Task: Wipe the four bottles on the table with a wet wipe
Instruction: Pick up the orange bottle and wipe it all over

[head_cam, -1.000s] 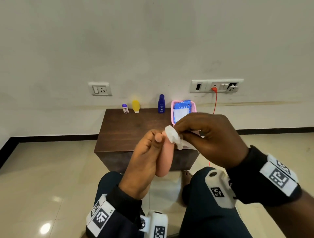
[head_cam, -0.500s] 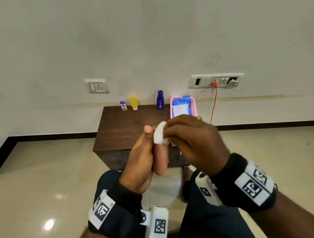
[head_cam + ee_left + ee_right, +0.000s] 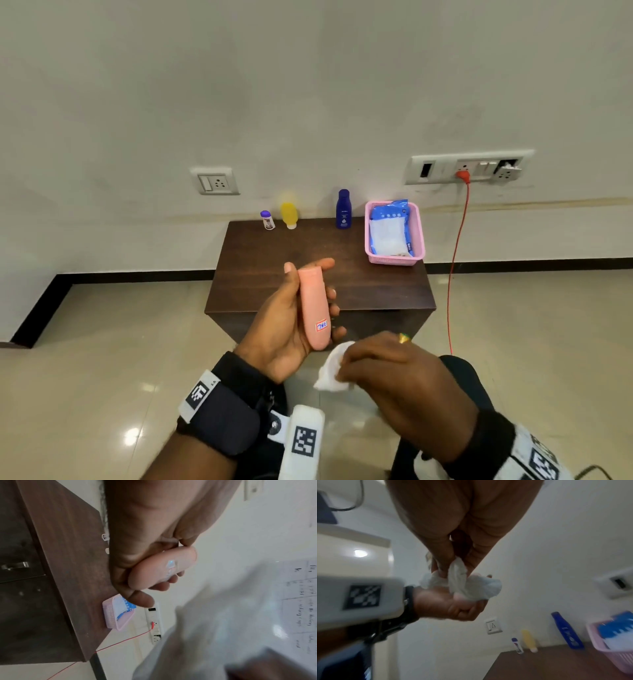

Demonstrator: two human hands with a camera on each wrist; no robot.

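My left hand holds a peach-pink bottle above the near edge of the brown table, fingers curled behind it; the same bottle shows in the left wrist view. Just below and right of the bottle's base, my right hand pinches a crumpled white wet wipe, apart from the bottle. The right wrist view shows that wipe bunched between thumb and fingers. At the table's far edge stand a small purple-capped bottle, a yellow bottle and a dark blue bottle.
A pink basket with a blue pack of wipes sits at the table's back right. An orange cable hangs from the wall socket down to the floor, right of the table. My knees are below the hands.
The right hand with the wipe has come off the top of the pink bottle and dropped below its base. The left hand has turned the bottle so its label faces up.
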